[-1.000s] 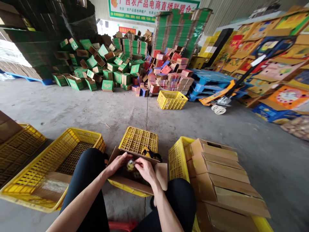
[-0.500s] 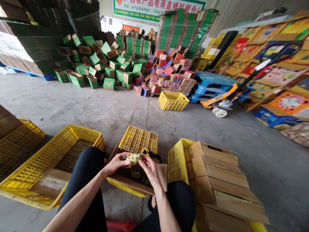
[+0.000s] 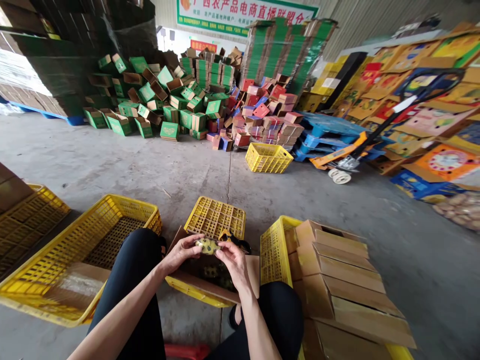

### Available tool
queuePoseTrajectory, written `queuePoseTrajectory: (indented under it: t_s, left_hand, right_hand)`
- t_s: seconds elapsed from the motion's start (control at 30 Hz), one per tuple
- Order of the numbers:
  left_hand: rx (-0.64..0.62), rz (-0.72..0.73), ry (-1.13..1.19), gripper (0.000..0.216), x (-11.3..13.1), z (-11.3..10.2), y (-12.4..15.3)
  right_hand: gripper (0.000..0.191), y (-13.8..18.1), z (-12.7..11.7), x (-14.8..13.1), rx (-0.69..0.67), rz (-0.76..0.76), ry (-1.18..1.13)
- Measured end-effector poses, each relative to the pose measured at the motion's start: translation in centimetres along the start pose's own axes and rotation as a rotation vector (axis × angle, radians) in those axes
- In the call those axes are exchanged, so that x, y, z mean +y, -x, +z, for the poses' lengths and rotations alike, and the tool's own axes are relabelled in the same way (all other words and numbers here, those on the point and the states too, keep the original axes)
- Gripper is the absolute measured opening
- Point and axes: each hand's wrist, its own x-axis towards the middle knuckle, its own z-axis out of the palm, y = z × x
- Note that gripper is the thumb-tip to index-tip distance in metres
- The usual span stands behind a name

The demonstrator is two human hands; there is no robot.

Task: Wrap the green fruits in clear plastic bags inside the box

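Observation:
Between my knees, my left hand (image 3: 180, 253) and my right hand (image 3: 233, 261) pinch a small yellow-green speckled object (image 3: 207, 245) from both ends. They hold it just above an open cardboard box (image 3: 250, 272) that rests on a yellow plastic crate (image 3: 215, 218). Dark small items lie inside the box under my hands; I cannot make out what they are. A yellow and black tool (image 3: 232, 239) sits at the box's far edge, just beyond my right hand.
A large yellow crate (image 3: 112, 220) stands to my left, another (image 3: 48, 202) further left. To my right a yellow crate (image 3: 275, 250) holds stacked brown cartons (image 3: 345, 275). Across the concrete floor lie heaps of green and red boxes (image 3: 187, 100), a yellow crate (image 3: 268, 157), blue pallets and an orange pallet jack (image 3: 343, 155).
Both hands lifted the small yellow-green object up out of the cardboard box and now hold it between them above the box, turning it slightly.

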Motion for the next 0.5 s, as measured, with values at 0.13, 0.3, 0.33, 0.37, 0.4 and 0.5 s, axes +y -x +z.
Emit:
queuePoseTrajectory:
  t_s: [0.13,0.3,0.33,0.37,0.4,0.5]
  left_hand:
    - [0.075,0.001,0.017,0.068,0.07,-0.25,-0.05]
    - [0.077,0.056,-0.008,0.056,0.53,-0.14,-0.19]
    - [0.074,0.06,-0.004,0.055,0.55,-0.09,-0.23]
    - [0.074,0.062,0.005,0.055,0.55,-0.04,-0.27]
    - [0.076,0.065,0.017,0.055,0.51,0.0,-0.32]
    - [0.092,0.075,0.068,0.057,0.33,0.08,-0.45]
  right_hand:
    - [0.051,0.11,0.05,-0.06,0.008,0.033,-0.049]
    - [0.05,0.33,0.27,-0.4,-0.013,0.062,-0.078]
    - [0.05,0.36,0.31,-0.47,-0.012,0.067,-0.085]
    - [0.05,0.37,0.37,-0.52,-0.009,0.074,-0.096]
    - [0.05,0.36,0.43,-0.55,-0.004,0.081,-0.11]
    - [0.051,0.29,0.63,-0.48,0.015,0.093,-0.153]
